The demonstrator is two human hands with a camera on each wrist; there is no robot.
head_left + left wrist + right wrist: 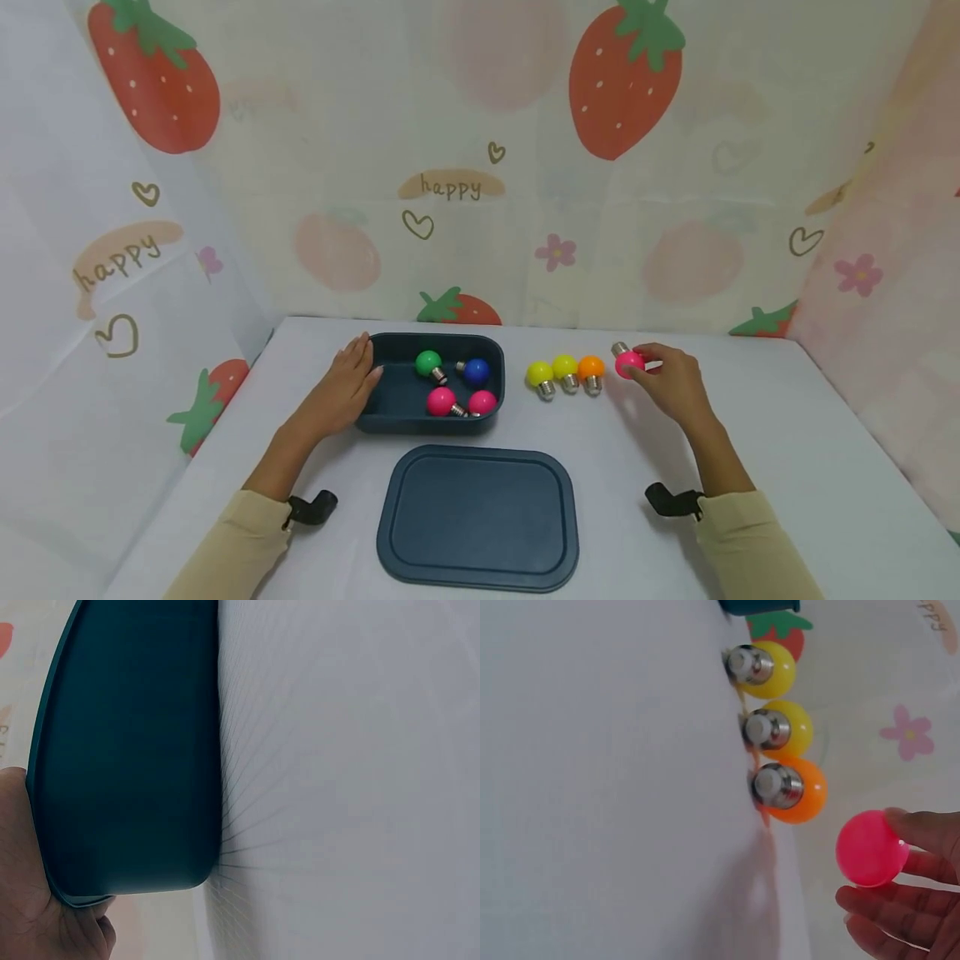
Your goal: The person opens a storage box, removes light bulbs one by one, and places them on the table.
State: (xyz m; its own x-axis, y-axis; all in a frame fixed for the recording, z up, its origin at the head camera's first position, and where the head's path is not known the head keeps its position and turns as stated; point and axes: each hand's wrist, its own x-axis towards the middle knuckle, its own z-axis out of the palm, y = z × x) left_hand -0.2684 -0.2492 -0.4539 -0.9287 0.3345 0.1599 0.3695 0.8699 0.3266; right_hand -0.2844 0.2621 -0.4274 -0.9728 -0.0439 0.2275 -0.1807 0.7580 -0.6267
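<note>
My left hand (pixel 347 385) lies along the left end of a dark blue rectangular container (pixel 427 425), its fingers straight and touching the rim; the left wrist view shows the container's outer wall (pixel 127 750) close up. Inside sit a green bulb (pixel 428 362), a blue bulb (pixel 476 372) and two pink bulbs (pixel 440 402). At the right, my right hand (pixel 673 382) pinches a pink light bulb (pixel 628 363) between thumb and fingers, its metal base pointing up and away. In the right wrist view this pink bulb (pixel 871 849) appears above the white table.
Between container and right hand, two yellow bulbs (pixel 539 373) and an orange bulb (pixel 591 368) lie in a row, bases toward me. A dark blue lid (pixel 477 518) lies flat in front of the container on the white table (pixel 810 467). Strawberry-printed cloth (pixel 517 208) stands behind.
</note>
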